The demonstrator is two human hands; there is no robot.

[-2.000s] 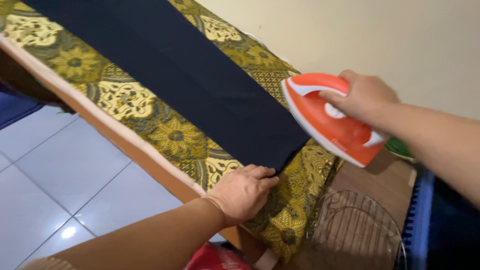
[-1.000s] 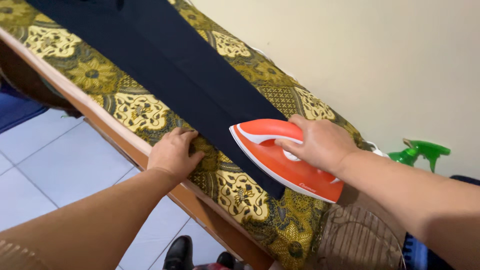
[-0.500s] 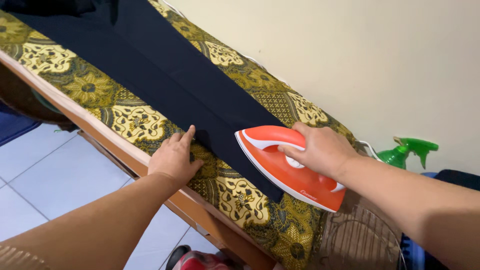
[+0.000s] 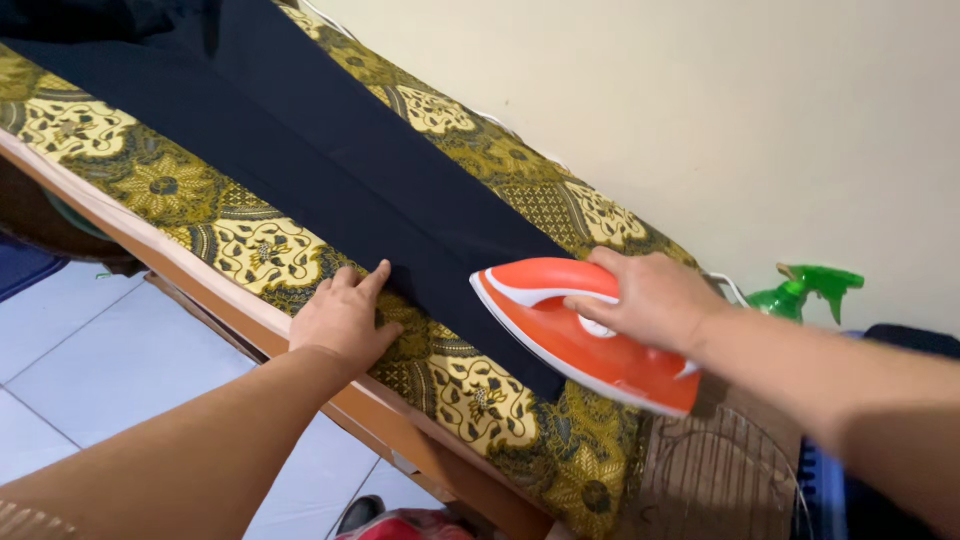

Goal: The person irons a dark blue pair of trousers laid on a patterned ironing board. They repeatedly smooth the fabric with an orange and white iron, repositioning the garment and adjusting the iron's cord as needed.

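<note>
Right hand point(image 4: 650, 298) grips iron point(image 4: 575, 335) on dark cloth point(image 4: 330, 160).

Hidden and cut-off parts, head view

Dark cloth point(image 4: 330, 170) runs off the frame at 11 o'clock; its near end lies hidden under the iron point(image 4: 575, 335). Iron's handle mostly covered by the right hand point(image 4: 650, 300). Spray bottle point(image 4: 805, 290) at 3 o'clock: body hidden behind the forearm. Wire rack point(image 4: 730, 480) cut off at 5 o'clock, blurred.

Soft, even indoor light fills the scene; a faint sheen marks the floor tiles point(image 4: 90, 340) at near left, while the right forearm point(image 4: 850, 390) shows motion blur.
</note>
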